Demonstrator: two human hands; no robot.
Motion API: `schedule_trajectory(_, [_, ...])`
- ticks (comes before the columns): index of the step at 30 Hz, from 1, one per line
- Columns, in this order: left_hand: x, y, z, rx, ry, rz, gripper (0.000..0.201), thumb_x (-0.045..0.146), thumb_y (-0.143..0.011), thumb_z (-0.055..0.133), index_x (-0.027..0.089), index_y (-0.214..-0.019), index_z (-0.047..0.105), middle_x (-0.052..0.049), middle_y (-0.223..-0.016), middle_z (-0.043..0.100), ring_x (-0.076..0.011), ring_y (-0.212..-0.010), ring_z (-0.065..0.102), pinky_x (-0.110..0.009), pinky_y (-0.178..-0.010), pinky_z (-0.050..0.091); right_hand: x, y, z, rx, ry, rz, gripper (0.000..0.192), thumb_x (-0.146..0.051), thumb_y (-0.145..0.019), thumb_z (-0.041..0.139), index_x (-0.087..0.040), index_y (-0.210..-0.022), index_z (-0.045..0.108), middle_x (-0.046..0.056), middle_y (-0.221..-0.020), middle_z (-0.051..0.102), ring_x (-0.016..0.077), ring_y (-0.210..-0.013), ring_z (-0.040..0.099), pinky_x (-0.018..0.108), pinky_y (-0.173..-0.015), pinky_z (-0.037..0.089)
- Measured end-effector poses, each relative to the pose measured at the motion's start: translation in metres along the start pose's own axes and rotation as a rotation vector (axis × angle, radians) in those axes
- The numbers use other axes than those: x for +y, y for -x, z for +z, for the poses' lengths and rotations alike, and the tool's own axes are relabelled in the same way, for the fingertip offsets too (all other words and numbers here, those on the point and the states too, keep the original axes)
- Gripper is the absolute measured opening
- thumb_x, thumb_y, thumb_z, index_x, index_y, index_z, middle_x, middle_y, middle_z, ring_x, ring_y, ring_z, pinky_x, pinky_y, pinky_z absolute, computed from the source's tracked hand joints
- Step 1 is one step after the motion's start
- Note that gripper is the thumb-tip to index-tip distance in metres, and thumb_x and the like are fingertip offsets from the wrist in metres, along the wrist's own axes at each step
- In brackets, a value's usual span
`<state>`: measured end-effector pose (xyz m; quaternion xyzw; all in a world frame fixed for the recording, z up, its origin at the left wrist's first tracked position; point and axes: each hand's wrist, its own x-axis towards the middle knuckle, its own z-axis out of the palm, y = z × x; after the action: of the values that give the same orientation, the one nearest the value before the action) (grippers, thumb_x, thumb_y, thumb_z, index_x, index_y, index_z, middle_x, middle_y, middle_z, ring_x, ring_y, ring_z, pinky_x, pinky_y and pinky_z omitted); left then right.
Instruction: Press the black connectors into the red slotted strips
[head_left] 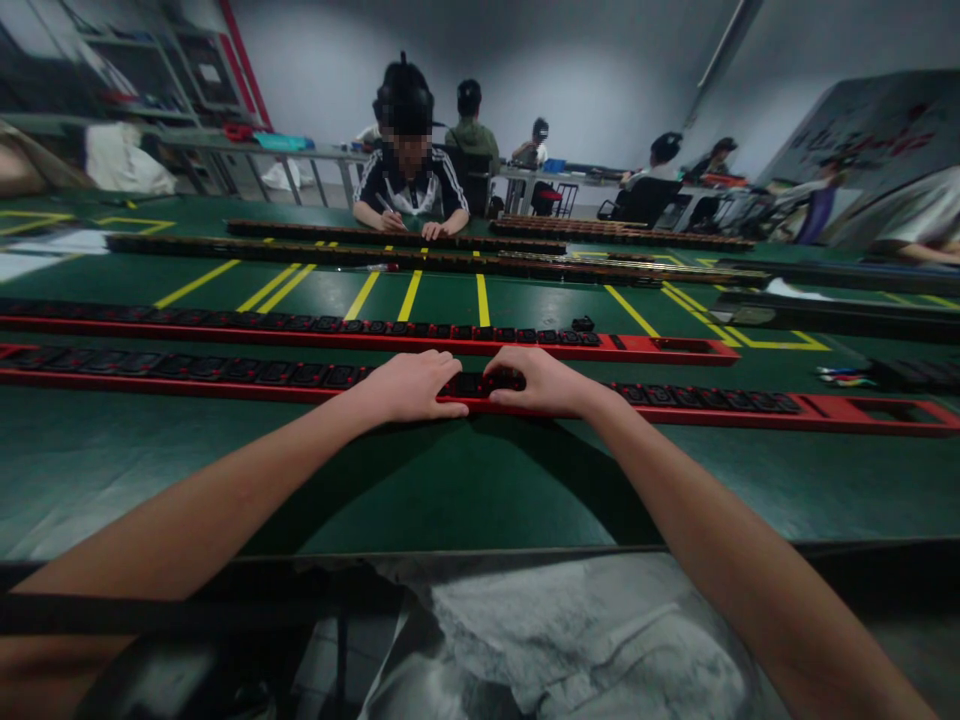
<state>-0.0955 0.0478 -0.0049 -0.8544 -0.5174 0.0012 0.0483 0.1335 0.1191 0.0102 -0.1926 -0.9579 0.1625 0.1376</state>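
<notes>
A long red rail [360, 400] lies across the table before me, filled with a row of black socket modules [277, 372] marked with small red dots. Near its middle, my left hand [416, 385] grips the rail, thumb along the near edge and fingers over the top. Just right of it, my right hand [544, 380] curls round the same rail, thumb and index finger bent about a black module [508, 379]. The fingertips on the far side are partly hidden. Between the hands, a short stretch of the rail shows dark modules.
Behind lies a second red rail [652, 348] with modules, and a loose black piece [583, 324] beside it. Dark strips [450, 262] cross the green table [465, 480] farther back. Opposite, a person [409, 190] holds a pen. Colored wires [847, 376] lie right.
</notes>
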Motion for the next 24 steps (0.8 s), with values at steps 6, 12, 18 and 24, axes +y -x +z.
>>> schedule_trajectory(6, [-0.0013, -0.0001, 0.0021, 0.013, -0.013, 0.010, 0.056, 0.067, -0.087, 0.044, 0.017, -0.109, 0.056, -0.011, -0.111, 0.063, -0.0271, -0.102, 0.060, -0.035, -0.081, 0.047, -0.0002, 0.0002, 0.0001, 0.006, 0.003, -0.006, 0.029, -0.033, -0.083, 0.066, -0.016, -0.107, 0.068, 0.008, -0.102, 0.068, 0.0209, -0.092, 0.061, 0.033, -0.083, 0.047])
schedule_trajectory(12, [-0.0012, -0.0001, 0.0015, 0.012, -0.012, 0.016, 0.056, 0.067, -0.087, 0.044, 0.017, -0.109, 0.056, -0.011, -0.110, 0.063, -0.0269, -0.102, 0.060, -0.035, -0.082, 0.047, -0.0012, 0.0005, 0.0006, 0.020, -0.009, -0.008, 0.029, -0.032, -0.082, 0.066, -0.016, -0.106, 0.069, 0.008, -0.101, 0.068, 0.0212, -0.090, 0.062, 0.033, -0.081, 0.048])
schedule_trajectory(18, [0.0002, 0.0003, 0.0000, 0.004, 0.000, -0.002, 0.055, 0.067, -0.086, 0.045, 0.018, -0.108, 0.057, -0.011, -0.110, 0.063, -0.0263, -0.102, 0.060, -0.034, -0.081, 0.047, -0.0002, 0.0003, 0.0005, 0.009, -0.004, -0.003, 0.030, -0.033, -0.083, 0.066, -0.017, -0.108, 0.068, 0.008, -0.102, 0.068, 0.0210, -0.091, 0.061, 0.033, -0.082, 0.048])
schedule_trajectory(24, [-0.0013, -0.0001, 0.0016, 0.021, -0.010, 0.015, 0.056, 0.067, -0.086, 0.044, 0.017, -0.108, 0.056, -0.011, -0.109, 0.063, -0.0265, -0.100, 0.060, -0.035, -0.080, 0.047, -0.0010, -0.0001, 0.0001, 0.006, 0.002, -0.007, 0.030, -0.032, -0.083, 0.066, -0.016, -0.108, 0.068, 0.008, -0.103, 0.068, 0.0216, -0.093, 0.062, 0.034, -0.084, 0.047])
